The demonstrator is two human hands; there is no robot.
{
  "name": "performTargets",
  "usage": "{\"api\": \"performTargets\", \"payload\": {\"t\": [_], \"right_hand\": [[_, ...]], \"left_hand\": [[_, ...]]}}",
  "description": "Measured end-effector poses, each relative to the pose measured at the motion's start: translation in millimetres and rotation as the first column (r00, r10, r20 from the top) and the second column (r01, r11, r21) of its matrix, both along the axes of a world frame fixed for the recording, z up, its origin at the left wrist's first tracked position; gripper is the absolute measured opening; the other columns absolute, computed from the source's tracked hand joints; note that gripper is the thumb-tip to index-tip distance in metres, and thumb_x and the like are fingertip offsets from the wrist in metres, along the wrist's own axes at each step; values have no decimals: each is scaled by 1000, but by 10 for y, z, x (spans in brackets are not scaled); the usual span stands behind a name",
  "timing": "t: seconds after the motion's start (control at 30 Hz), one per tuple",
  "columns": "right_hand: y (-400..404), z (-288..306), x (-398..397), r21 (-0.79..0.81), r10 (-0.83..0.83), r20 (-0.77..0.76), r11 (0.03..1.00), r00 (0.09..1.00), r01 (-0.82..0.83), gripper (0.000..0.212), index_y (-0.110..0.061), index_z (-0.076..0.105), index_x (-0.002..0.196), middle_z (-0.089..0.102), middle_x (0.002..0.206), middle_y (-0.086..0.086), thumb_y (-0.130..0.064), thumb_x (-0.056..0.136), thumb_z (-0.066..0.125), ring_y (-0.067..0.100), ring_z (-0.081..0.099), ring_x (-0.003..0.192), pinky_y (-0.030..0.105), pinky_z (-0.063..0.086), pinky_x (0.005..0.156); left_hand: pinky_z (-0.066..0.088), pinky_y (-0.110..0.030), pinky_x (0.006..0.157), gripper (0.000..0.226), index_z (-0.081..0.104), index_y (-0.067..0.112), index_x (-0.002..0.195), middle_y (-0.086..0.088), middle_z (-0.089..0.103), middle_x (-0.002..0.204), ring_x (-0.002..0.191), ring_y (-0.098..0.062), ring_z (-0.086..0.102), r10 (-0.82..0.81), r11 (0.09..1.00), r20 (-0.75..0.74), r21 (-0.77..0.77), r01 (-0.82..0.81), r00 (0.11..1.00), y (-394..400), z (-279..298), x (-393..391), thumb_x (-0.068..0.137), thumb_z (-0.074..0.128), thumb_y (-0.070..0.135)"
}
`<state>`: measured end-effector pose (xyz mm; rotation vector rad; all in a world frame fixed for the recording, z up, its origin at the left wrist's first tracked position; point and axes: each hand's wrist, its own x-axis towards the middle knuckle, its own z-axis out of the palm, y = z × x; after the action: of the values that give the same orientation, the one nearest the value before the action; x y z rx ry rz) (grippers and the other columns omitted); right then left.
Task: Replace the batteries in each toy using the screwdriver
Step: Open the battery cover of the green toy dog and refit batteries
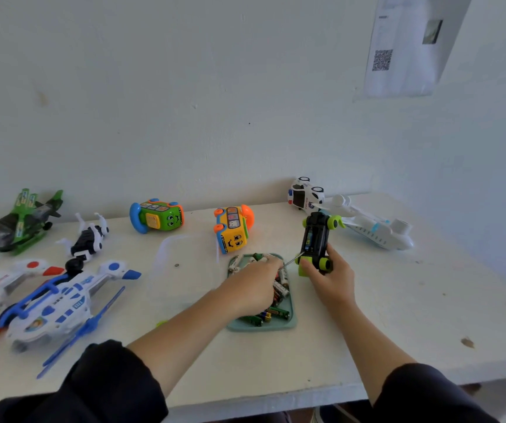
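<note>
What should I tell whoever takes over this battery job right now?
Left hand grips the screwdriver over the battery tray, tip pointing at the black and green car.
Right hand holds that car underside up, off the table.
Whether its cover is off is unclear.
Left: this car, then the other toys, as far as visible.

We see glossy plastic on the black-and-green toy car (315, 243), a metal screwdriver shaft (292, 261), and a matt, scuffed white table (398, 300).
</note>
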<state>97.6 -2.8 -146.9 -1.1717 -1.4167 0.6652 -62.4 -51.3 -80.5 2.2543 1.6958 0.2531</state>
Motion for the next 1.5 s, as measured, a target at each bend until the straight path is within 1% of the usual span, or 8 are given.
{"api": "performTargets", "payload": {"t": [0.13, 0.47, 0.63, 0.77, 0.93, 1.1, 1.33, 1.5], "right_hand": [[-3, 14, 4, 2, 5, -20, 1000, 1000, -5, 40, -43, 52, 108, 64, 72, -1, -20, 80, 71, 11, 57, 62, 9, 45, 56], [9, -19, -9, -2, 9, 15, 1000, 1000, -9, 52, -37, 49, 125, 65, 75, -5, -21, 81, 70, 9, 60, 67, 7, 45, 59], [26, -41, -14, -2, 24, 49, 1000, 998, -24, 56, -40, 46, 126, 68, 78, 1, -21, 79, 71, 14, 64, 72, 15, 50, 62], [28, -72, -11, -2, 46, 102, 999, 994, -46, 58, -40, 47, 126, 69, 79, 1, -21, 77, 72, 16, 64, 73, 19, 50, 65], [36, -68, -5, 2, 32, 137, 999, 990, -33, 56, -33, 49, 129, 64, 70, 0, -21, 79, 71, 7, 53, 60, 9, 43, 55], [49, -70, -16, 6, 4, 92, 1000, 996, -4, 52, -36, 49, 124, 65, 72, 10, -22, 79, 72, 13, 52, 59, 13, 43, 54], [47, -71, -13, 19, -7, 83, 1000, 997, 6, 54, -35, 49, 127, 67, 74, 7, -22, 80, 71, 22, 63, 70, 8, 43, 56], [50, -74, -9, 0, 12, 89, 1000, 996, -12, 57, -44, 45, 125, 68, 77, 7, -20, 79, 70, 21, 64, 72, 18, 49, 63]], "left_hand": [[50, -39, 81, 42, 46, 23, 133, -5, 60, 113, 97, -23, 56, 64, 990, 21, 121, -66, 998, 8, 7, -2, 94, 38, 12], [40, -27, 60, 43, 53, 24, 131, -2, 58, 84, 73, -17, 51, 24, 983, -76, 184, -10, 997, 78, 114, -38, 93, 37, 14], [44, -31, 72, 47, 47, 29, 138, -5, 61, 122, 106, -23, 56, 23, 986, -246, 163, 18, 969, 127, 249, -54, 93, 37, 17], [52, -34, 70, 37, 64, 21, 119, -8, 66, 106, 93, -26, 59, -30, 984, -380, 149, 93, 924, 234, 408, -91, 90, 42, 17], [41, -28, 57, 27, 67, 16, 93, -4, 60, 72, 70, -24, 58, -45, 997, -144, 57, 53, 989, 264, 332, -142, 87, 41, 9], [44, -32, 68, 38, 50, 11, 130, -13, 62, 95, 73, -19, 52, 51, 993, 161, 100, -68, 986, 12, -89, 89, 94, 38, 9], [48, -35, 78, 38, 48, 20, 132, -6, 64, 103, 88, -21, 57, 121, 974, 224, 159, -159, 967, 41, -137, 179, 96, 38, 15], [50, -29, 77, 39, 60, 29, 124, 1, 67, 112, 86, -18, 60, 100, 979, 66, 170, -109, 993, 63, 87, -2, 93, 40, 18]]}}
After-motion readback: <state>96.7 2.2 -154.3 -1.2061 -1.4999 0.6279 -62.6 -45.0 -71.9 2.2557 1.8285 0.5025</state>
